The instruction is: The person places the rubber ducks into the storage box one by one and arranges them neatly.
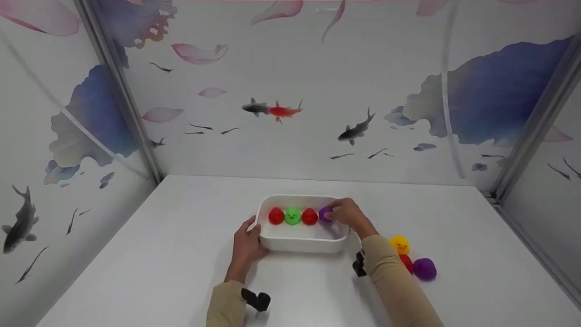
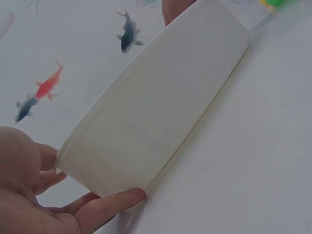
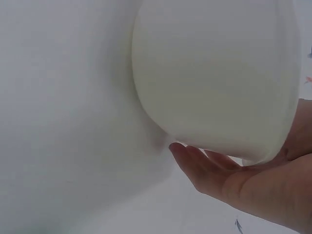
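A white plastic box (image 1: pixel 297 245) stands on the table. Inside it, in a row, are a red round toy (image 1: pixel 276 216), a green toy duck (image 1: pixel 292 216), another red round toy (image 1: pixel 309 216) and a round purple toy (image 1: pixel 325 212). My left hand (image 1: pixel 247 243) grips the box's left end, thumb by the rim, and a fingertip reaches the bottom edge in the left wrist view. With thumb and forefinger over the right rim, my right hand (image 1: pixel 348 214) pinches the purple toy. Its other fingers (image 3: pixel 209 170) extend down outside the end wall in the right wrist view.
Right of the box, beside my right sleeve, lie a yellow toy duck (image 1: pixel 400 244), a partly hidden red toy (image 1: pixel 406 263) and a second purple toy (image 1: pixel 425 269). Fish-patterned panels (image 1: pixel 295 150) enclose the white table (image 1: pixel 190 209) at the back and sides.
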